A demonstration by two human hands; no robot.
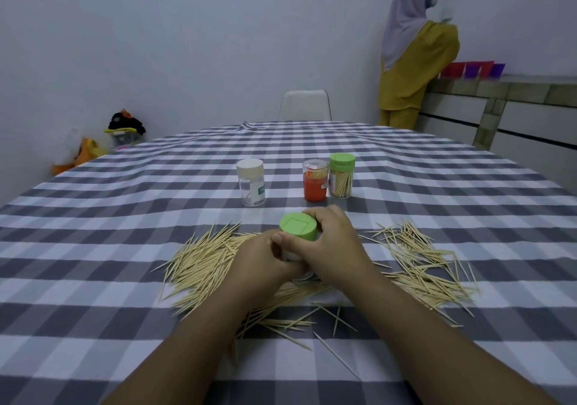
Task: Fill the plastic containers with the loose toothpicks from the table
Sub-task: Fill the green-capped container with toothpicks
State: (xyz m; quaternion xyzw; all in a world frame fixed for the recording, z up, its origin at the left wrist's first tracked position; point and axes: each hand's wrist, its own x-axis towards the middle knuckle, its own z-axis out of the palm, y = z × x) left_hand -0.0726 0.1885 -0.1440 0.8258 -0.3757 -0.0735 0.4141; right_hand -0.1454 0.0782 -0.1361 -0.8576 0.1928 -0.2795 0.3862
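Loose toothpicks (206,267) lie heaped on the checked tablecloth (93,248), spreading to both sides of the green-lidded container (298,232) and nearer the camera than it. If the lid comes off with a jerk, the container could tip and scatter whatever it holds into the pile; the body is mostly hidden, so its fill is unclear. Left hand (265,261) curls around the container's lower body, right hand (331,242) wraps the lid's side. Beyond it stand a white-lidded jar (250,182), an orange container (315,179) and a second green-lidded one (342,176).
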